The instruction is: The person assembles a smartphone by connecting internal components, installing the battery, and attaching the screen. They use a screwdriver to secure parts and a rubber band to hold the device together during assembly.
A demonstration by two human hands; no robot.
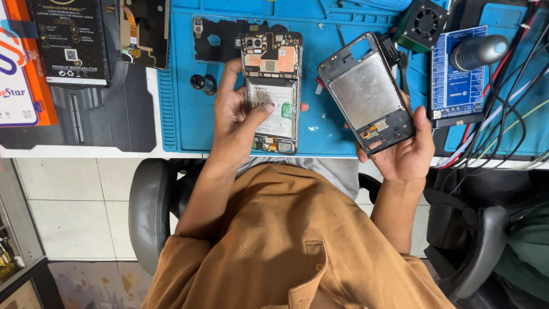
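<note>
Over a blue work mat (183, 123) on a white tabletop (80, 152), a person in a tan shirt holds two halves of a dismantled phone. The left hand (234, 117) has its fingers closed around the opened phone body (271, 91), thumb on its battery; the right hand (407, 150) grips the bare metal frame (366, 94) from below. A small black fan (422, 24) and tangled cables (503, 114) lie at right

1. Shirt (286, 240): mustard-brown, short-sleeved, with a chest pocket closed by a small button.
2. Small embroidered mark near the chest, too small to make out.
3. Both forearms bare below the sleeves.
4. Left hand (234, 123) and right hand (409, 151): bare, ungloved.
</note>
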